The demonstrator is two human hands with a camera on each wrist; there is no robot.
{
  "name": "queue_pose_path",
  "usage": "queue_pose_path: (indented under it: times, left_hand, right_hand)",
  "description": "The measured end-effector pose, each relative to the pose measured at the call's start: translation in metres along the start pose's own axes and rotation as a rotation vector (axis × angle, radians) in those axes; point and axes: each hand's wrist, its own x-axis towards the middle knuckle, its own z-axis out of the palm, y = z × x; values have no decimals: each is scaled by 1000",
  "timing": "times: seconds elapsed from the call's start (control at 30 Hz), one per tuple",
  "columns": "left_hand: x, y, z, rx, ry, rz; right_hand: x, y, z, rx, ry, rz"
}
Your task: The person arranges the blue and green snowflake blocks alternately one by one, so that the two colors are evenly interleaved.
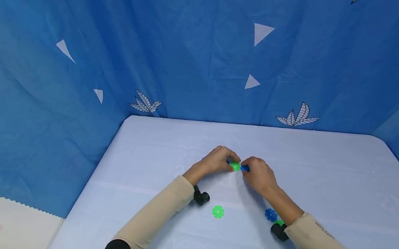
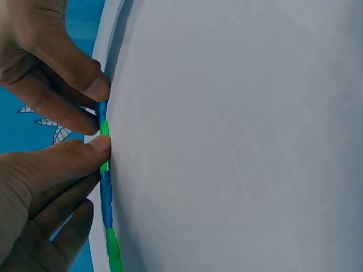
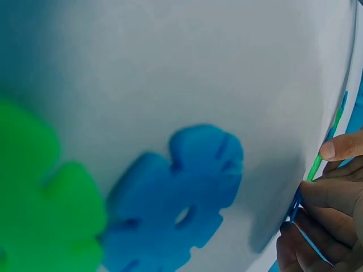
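Observation:
My left hand (image 1: 217, 160) pinches a green flower-shaped disc (image 1: 235, 166) between thumb and fingers. This disc belongs to a row of linked blue and green discs; in the left wrist view a blue disc (image 2: 106, 198) and another green disc (image 2: 114, 249) follow it. My right hand (image 1: 259, 175) pinches a blue flower-shaped disc (image 1: 245, 168) at the row's right end, edge to edge with the green one. Whether their slots are fully joined cannot be told. Both hands are above the table, and the left hand hides part of the row in the head view.
A loose green disc (image 1: 218, 211) lies on the white table (image 1: 168, 137) between the forearms. Near the right wrist lie a blue disc (image 1: 271, 214) and a partly hidden green disc (image 1: 279, 222). Behind the table hangs a blue patterned curtain (image 1: 207, 59).

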Motion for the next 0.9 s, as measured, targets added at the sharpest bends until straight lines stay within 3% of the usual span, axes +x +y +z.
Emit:
queue_pose_path:
  times: [0.7, 0.9]
  left_hand:
    - [0, 3, 0, 14, -6, -20]
    - [2, 0, 0, -5, -3, -22]
  right_hand:
    - [-2, 5, -2, 22, 0, -10]
    - [-18, 1, -6, 29, 3, -45]
